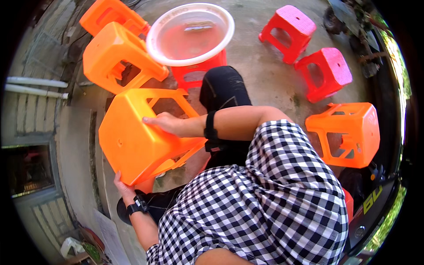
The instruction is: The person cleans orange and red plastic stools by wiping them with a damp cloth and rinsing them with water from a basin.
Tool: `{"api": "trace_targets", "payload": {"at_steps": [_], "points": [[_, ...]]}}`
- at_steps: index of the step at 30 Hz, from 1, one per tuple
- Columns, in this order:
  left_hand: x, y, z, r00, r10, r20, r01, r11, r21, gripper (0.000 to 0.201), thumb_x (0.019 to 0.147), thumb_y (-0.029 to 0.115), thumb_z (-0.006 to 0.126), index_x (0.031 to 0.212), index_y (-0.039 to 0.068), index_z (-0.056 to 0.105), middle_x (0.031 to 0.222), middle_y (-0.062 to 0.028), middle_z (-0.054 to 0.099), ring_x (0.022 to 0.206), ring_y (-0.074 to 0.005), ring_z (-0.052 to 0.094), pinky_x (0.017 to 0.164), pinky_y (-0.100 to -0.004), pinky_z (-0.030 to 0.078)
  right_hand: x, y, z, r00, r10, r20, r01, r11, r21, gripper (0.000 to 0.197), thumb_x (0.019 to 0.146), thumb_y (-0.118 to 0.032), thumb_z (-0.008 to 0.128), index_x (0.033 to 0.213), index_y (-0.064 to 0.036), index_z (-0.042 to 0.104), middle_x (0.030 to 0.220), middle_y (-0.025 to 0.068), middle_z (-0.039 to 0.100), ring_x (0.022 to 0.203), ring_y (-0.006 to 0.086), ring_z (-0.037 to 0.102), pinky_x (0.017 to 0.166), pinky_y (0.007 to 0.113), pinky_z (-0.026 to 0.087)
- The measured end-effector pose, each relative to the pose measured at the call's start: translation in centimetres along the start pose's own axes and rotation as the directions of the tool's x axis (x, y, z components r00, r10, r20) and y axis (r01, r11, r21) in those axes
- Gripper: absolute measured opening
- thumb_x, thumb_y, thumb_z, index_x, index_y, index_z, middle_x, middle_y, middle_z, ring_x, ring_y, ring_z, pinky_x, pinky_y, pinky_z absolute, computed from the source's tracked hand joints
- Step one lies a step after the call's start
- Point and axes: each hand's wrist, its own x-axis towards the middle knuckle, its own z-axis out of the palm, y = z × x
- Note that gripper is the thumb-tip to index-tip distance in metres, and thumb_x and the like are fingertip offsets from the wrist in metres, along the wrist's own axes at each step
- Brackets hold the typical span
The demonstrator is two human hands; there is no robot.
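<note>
An orange plastic stool [128, 137] is tipped on its side in front of me, its seat facing left and its legs pointing right. My right hand [167, 123] grips its upper side, thumb lying on the orange surface and the other fingers partly hidden. Lower down, my left hand [125, 189] holds the near corner by the seat edge, with its fingertips partly behind the plastic. Dark bands circle both wrists. Just beyond the stool, a white round basin [152, 49] of cloudy water rests on a red stool [190, 74].
Two more orange stools, one nearer [104, 55] and one farther [104, 15], lie tipped at the far left. Red-pink stools [291, 28] [329, 73] stand at the far right, with another orange stool [360, 132] on its side nearer me. White pipes [37, 87] run along the left wall.
</note>
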Motion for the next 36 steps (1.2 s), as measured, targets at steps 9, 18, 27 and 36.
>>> {"api": "trace_targets", "payload": {"at_steps": [9, 18, 27, 36], "points": [[-2.4, 1.6, 2.5, 0.973, 0.226, -0.058, -0.229, 0.971, -0.068, 0.045, 0.081, 0.025, 0.062, 0.112, -0.007, 0.062, 0.111, -0.0159, 0.067, 0.103, -0.0296, 0.066, 0.092, -0.0400, 0.053, 2.3, -1.5, -0.5, 0.991, -0.118, 0.058, 0.115, 0.992, 0.061, 0.054, 0.092, -0.047, 0.066, 0.111, 0.0039, 0.066, 0.099, 0.0070, 0.069, 0.089, 0.0152, 0.066, 0.079, 0.031, 0.052], [-6.4, 11.1, 4.2, 0.829, 0.494, -0.262, -0.479, 0.869, 0.122, 0.042, 0.066, 0.007, 0.070, 0.106, -0.008, 0.066, 0.095, -0.0124, 0.070, 0.083, -0.0207, 0.067, 0.081, -0.0307, 0.053, 3.9, -2.0, -1.1, 0.968, -0.252, -0.006, 0.243, 0.938, -0.247, 0.047, 0.099, -0.047, 0.055, 0.116, -0.0042, 0.065, 0.092, 0.0041, 0.069, 0.079, 0.0102, 0.061, 0.075, 0.025, 0.044], [-9.7, 17.9, -10.3, 0.350, 0.523, -0.777, -0.678, 0.714, 0.175, 0.037, 0.061, -0.001, 0.077, 0.096, -0.008, 0.068, 0.093, -0.0133, 0.068, 0.083, -0.0258, 0.066, 0.080, -0.0369, 0.054, 2.5, -1.1, 0.4, 0.976, -0.066, 0.209, 0.172, 0.826, -0.537, 0.032, 0.097, -0.034, 0.062, 0.106, -0.0030, 0.065, 0.071, 0.0018, 0.066, 0.063, 0.0078, 0.058, 0.058, 0.021, 0.039], [-27.1, 13.6, -19.1, -0.050, 0.272, -0.961, -0.739, 0.638, 0.219, 0.046, 0.063, 0.003, 0.078, 0.105, -0.008, 0.063, 0.101, -0.0146, 0.064, 0.084, -0.0305, 0.065, 0.074, -0.0441, 0.056, 2.2, -1.8, 0.9, 0.985, 0.116, 0.131, 0.016, 0.685, -0.728, 0.028, 0.096, -0.027, 0.062, 0.106, -0.0015, 0.066, 0.070, 0.0043, 0.066, 0.060, 0.0119, 0.059, 0.055, 0.024, 0.043]]}}
